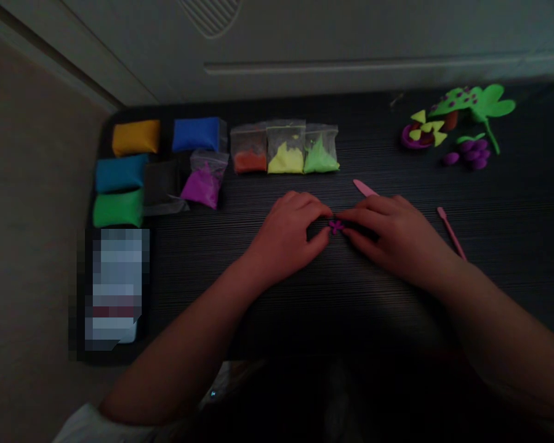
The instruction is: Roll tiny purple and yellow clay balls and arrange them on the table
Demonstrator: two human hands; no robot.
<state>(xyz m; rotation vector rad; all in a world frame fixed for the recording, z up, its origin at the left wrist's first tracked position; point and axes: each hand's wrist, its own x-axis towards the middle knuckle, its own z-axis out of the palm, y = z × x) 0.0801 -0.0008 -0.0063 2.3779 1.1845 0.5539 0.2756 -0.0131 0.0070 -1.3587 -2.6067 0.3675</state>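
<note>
Between my hands, low over the dark tabletop, is a small purple clay piece (336, 227) with several short arms, shaped like a flower. My left hand (298, 227) pinches its left side, thumb and index finger at its edge. From the other side, my right hand (388, 231) has its thumb and index fingertip closed on the piece. A pink clay knife (364, 187) lies just beyond my right hand, its lower end hidden by the fingers. To the right rests a thin pink modelling tool (451, 232), its near end hidden by my forearm.
Clay bags in red (250, 157), yellow (286, 157) and light green (321, 157) stand beyond my hands. Several more packs, such as a blue pack (196, 134), lie at left above a pixelated area (117, 277). Clay figures include a green flower (492, 104) and purple grapes (475, 152).
</note>
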